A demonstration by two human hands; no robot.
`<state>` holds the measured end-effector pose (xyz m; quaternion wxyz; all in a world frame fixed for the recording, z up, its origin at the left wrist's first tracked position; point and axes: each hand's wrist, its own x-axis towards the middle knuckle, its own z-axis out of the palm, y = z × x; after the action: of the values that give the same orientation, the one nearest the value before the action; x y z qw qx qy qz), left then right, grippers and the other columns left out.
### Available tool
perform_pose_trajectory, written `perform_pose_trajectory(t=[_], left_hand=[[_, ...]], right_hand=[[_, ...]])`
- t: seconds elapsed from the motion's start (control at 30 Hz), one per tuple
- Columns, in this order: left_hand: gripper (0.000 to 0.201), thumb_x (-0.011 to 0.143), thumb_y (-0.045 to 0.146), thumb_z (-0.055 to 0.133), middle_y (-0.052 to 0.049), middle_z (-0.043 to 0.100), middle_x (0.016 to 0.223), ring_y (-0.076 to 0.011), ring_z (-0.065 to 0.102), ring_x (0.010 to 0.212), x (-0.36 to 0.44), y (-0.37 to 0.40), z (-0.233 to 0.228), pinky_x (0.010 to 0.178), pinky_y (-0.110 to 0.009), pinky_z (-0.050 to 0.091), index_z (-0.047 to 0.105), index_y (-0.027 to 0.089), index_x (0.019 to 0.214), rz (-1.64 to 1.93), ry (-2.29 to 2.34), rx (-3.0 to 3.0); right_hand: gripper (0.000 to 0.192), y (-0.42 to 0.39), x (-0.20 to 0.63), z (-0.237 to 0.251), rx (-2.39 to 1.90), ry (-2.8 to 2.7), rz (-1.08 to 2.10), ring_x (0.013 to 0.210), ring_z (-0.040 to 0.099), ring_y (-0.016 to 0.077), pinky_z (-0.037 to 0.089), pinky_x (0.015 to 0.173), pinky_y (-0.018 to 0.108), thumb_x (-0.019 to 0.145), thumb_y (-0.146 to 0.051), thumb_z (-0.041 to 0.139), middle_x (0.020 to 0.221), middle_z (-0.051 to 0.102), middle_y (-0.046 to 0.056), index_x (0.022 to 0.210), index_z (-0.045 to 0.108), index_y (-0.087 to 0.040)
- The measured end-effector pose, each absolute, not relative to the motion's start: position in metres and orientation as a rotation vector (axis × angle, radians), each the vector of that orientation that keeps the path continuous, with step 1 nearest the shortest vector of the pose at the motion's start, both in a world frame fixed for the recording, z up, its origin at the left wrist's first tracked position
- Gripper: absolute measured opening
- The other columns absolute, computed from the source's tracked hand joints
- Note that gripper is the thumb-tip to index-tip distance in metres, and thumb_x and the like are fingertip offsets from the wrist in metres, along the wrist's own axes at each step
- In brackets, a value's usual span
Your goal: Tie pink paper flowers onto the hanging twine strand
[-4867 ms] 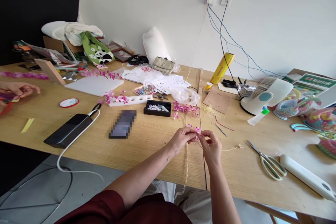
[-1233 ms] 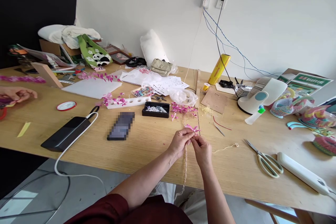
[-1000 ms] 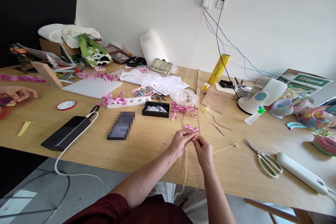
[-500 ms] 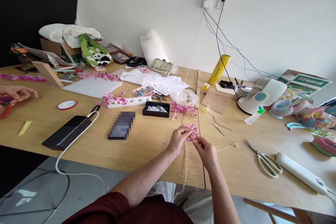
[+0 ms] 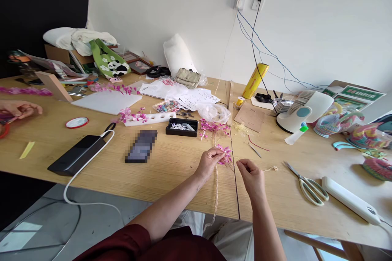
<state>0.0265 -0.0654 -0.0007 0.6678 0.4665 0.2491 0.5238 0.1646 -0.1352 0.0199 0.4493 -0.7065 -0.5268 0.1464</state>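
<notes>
"Pinching what, the left hand point(image 5: 208, 163)?"

"Magenta-and-white artificial flower cluster point(image 5: 226, 155), thumb against fingers, firm enough. Cluster sits just above the pale wooden table point(image 5: 171, 171), at the fingertips, near the dark seam between boards."

"Right hand point(image 5: 252, 177)?"

"Off to the right of the cluster, not touching it. Thumb and forefinger tips are together, other fingers curled. Fine strand between flower and fingertips; too thin to tell if it's gripped."

"Cord?"

"Cream twisted cord point(image 5: 216, 191), runs past the left hand and down over the near table edge. Can't tell if the cluster is fixed to it."

"Beyond the hands?"

"Loose magenta flower sprig point(image 5: 214, 126) on the table, just right of the open black rectangular box point(image 5: 182, 128) with small pale pieces in it. Dark pixelated rectangle point(image 5: 141, 147) lies left of that, nearer."

"Right side, quick."

"Slim metal tool point(image 5: 255, 150) beside a thin red string point(image 5: 259, 143). Scissors with pale green-and-cream handles point(image 5: 314, 191) nearer, points aimed up-left. White elongated device point(image 5: 350, 200) just beside them."

"Far left?"

"Another person's hand point(image 5: 20, 110), part cut off by the edge; its grip, can't tell."
</notes>
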Motion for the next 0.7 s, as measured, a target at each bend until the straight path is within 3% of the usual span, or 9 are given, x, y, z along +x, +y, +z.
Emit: perform_pose_trajectory(t=[0.07, 0.13, 0.2, 0.3, 0.5, 0.7], left_hand=[[0.019, 0.068, 0.031, 0.065, -0.003, 0.057, 0.069, -0.0108, 0.052, 0.061, 0.027, -0.067, -0.001, 0.061, -0.024, 0.043, 0.065, 0.013, 0.070, 1.189, 0.561, 1.074], [0.019, 0.068, 0.031, 0.065, -0.003, 0.057, 0.068, -0.0109, 0.052, 0.061, 0.027, -0.067, -0.001, 0.061, -0.025, 0.043, 0.065, 0.012, 0.070, 1.174, 0.560, 1.084], [0.019, 0.068, 0.031, 0.065, -0.003, 0.058, 0.067, -0.0110, 0.052, 0.061, 0.026, -0.068, 0.000, 0.061, -0.025, 0.043, 0.064, 0.012, 0.070, 1.148, 0.556, 1.101], [0.021, 0.070, 0.032, 0.063, -0.005, 0.060, 0.066, -0.0113, 0.052, 0.061, 0.024, -0.070, 0.003, 0.062, -0.024, 0.042, 0.065, 0.011, 0.071, 1.102, 0.547, 1.149], [0.027, 0.068, 0.036, 0.064, -0.005, 0.061, 0.065, -0.0111, 0.051, 0.061, 0.022, -0.072, 0.009, 0.059, -0.024, 0.040, 0.067, 0.009, 0.074, 1.055, 0.543, 1.134], [0.029, 0.068, 0.038, 0.064, -0.003, 0.058, 0.061, -0.0098, 0.050, 0.057, 0.022, -0.072, 0.008, 0.056, -0.022, 0.040, 0.067, 0.009, 0.072, 1.053, 0.602, 1.133]], right_hand=[[0.027, -0.132, 0.169, 0.013, -1.767, -1.315, 0.432, 0.046, 0.037, 0.0095, 0.028, 0.045, 0.022, 0.074, -0.041, 0.053, 0.046, 0.041, -0.004, 0.063, 0.060, -0.017], [0.026, -0.130, 0.173, 0.012, -1.771, -1.355, 0.430, 0.051, 0.044, 0.0115, 0.032, 0.046, 0.023, 0.074, -0.040, 0.053, 0.056, 0.052, 0.000, 0.067, 0.062, -0.017], [0.022, -0.129, 0.175, 0.016, -1.746, -1.372, 0.305, 0.064, 0.053, 0.0150, 0.038, 0.051, 0.024, 0.074, -0.036, 0.053, 0.084, 0.062, 0.006, 0.081, 0.064, -0.018], [0.028, -0.128, 0.173, 0.026, -1.632, -1.421, 0.122, 0.083, 0.056, 0.0180, 0.044, 0.061, 0.027, 0.075, -0.029, 0.052, 0.114, 0.055, 0.009, 0.101, 0.058, -0.021], [0.016, -0.126, 0.159, 0.032, -1.596, -1.555, 0.122, 0.063, 0.054, 0.0130, 0.043, 0.051, 0.024, 0.078, -0.027, 0.054, 0.087, 0.063, 0.002, 0.092, 0.056, -0.022], [0.008, -0.128, 0.148, 0.027, -1.451, -1.637, -0.143, 0.073, 0.054, 0.0140, 0.044, 0.065, 0.026, 0.081, -0.021, 0.053, 0.081, 0.059, 0.002, 0.085, 0.059, -0.021]])
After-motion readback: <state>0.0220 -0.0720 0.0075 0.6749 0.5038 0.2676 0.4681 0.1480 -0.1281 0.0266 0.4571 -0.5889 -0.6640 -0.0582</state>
